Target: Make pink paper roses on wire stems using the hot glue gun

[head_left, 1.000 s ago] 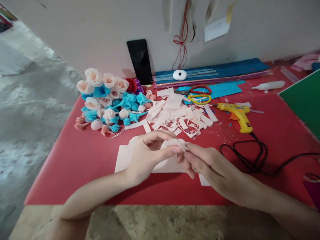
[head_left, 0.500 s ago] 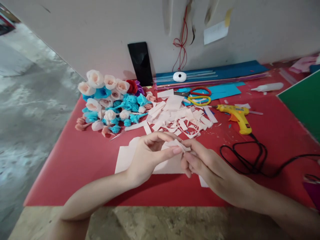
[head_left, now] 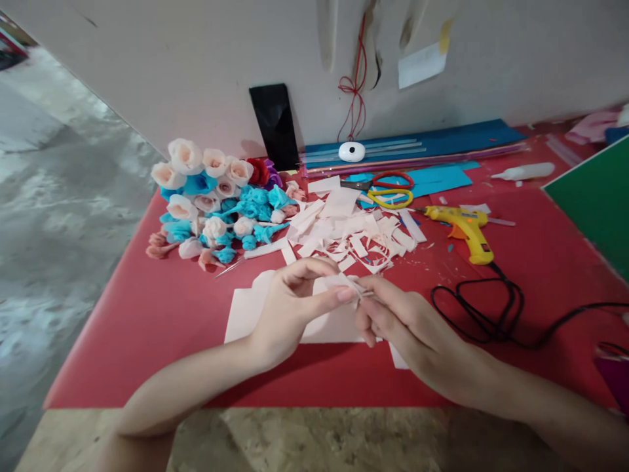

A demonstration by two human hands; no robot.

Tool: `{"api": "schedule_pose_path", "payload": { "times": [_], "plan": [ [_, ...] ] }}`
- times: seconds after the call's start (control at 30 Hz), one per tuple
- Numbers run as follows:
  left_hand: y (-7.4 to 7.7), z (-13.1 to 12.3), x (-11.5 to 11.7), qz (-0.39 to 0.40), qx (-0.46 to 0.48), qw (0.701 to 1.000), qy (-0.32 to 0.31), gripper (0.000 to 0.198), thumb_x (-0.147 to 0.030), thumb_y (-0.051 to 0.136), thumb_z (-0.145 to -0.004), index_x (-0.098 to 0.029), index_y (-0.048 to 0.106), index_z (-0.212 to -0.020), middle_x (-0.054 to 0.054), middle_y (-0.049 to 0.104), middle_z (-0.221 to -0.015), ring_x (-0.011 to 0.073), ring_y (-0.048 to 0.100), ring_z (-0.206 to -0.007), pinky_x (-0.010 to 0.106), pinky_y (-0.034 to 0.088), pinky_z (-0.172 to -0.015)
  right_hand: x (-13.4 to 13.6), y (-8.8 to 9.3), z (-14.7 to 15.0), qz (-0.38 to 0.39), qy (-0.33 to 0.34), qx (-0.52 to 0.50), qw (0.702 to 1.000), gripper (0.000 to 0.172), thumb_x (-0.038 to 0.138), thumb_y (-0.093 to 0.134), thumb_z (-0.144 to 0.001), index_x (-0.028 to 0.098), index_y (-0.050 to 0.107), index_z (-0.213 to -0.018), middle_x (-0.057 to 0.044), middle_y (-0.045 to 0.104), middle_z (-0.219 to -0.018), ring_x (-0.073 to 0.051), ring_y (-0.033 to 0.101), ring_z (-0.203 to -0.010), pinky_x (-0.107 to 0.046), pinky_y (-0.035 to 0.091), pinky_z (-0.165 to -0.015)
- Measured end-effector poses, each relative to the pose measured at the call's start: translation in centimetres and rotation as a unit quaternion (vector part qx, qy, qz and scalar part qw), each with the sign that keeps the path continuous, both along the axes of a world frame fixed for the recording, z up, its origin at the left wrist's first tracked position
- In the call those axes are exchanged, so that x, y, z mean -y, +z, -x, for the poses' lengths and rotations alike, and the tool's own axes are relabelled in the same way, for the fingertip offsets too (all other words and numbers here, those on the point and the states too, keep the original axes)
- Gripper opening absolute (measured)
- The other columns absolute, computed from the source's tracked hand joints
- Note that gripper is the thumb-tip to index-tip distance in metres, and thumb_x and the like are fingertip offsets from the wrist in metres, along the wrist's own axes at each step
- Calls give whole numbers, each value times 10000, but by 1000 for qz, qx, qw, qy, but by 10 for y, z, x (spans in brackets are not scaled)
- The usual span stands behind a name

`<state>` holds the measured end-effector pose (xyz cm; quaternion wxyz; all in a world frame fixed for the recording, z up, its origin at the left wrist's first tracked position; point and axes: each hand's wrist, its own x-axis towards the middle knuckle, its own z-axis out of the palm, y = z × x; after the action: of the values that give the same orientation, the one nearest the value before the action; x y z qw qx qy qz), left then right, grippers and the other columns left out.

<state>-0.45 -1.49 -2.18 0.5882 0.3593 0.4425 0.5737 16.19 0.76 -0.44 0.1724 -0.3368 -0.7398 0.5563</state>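
A small folded piece of pale pink paper (head_left: 345,282) is pinched between my two hands above the near middle of the red table. My left hand (head_left: 297,305) has its thumb pressed on the paper, with the fingers curled behind it. The fingertips of my right hand (head_left: 400,318) are closed on the paper's right end. Below both hands lies a larger pale pink paper sheet (head_left: 246,308), partly hidden by them. Just beyond is a heap of pale pink paper scraps (head_left: 339,226).
Paper flowers (head_left: 216,196) in white, blue, red and purple are piled at the back left. Scissors (head_left: 390,198) lie behind the scraps. A yellow glue gun (head_left: 464,226) and its black cable (head_left: 472,321) lie to the right. A black phone (head_left: 275,128) leans against the wall.
The paper's folds have shifted slightly between my fingertips, its upper edge now more upright and narrower. Both hands stay in nearly the same place and grip. The camera view has moved very slightly.
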Motion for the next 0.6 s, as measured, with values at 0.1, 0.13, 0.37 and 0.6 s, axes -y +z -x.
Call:
{"api": "schedule_pose_path", "payload": {
  "times": [0.1, 0.13, 0.37, 0.6],
  "plan": [
    [0, -1, -1, 2, 16, 1000, -16, 150, -137, 753, -651, -226, 656, -722, -51, 654, -680, 70, 575, -569, 214, 472, -641, -1, 1, 1, -15, 5, 1, 1000, 259, 258, 245, -965, 180, 406, -778, 26, 461, -652, -69, 402, -564, -227, 328, -545],
    [-1, -1, -1, 2, 13, 1000, -15, 144, -136, 752, -653, -223, 657, -718, -46, 653, -670, 76, 580, -581, 217, 475, -646, -1, 1, 1, -16, 6, 1, 1000, 263, 254, 243, -965, 180, 400, -768, 27, 461, -649, -67, 396, -553, -227, 322, -538],
    [-1, -1, 0, -13, -13, 1000, -12, 116, -162, 754, -653, -212, 649, -657, -37, 640, -629, 96, 585, -622, 233, 473, -661, 1, 1, 1, 1, 0, -2, 1000, 252, 241, 261, -961, 182, 384, -750, 43, 442, -620, -62, 388, -535, -228, 321, -555],
    [-1, -2, 0, -10, 16, 1000, -14, 130, -116, 749, -646, -204, 659, -678, -29, 655, -725, 80, 584, -596, 225, 480, -619, 0, 6, 2, 14, -6, 5, 1000, 243, 240, 264, -955, 180, 393, -758, 36, 452, -614, -69, 424, -564, -222, 328, -542]
  ]
}}
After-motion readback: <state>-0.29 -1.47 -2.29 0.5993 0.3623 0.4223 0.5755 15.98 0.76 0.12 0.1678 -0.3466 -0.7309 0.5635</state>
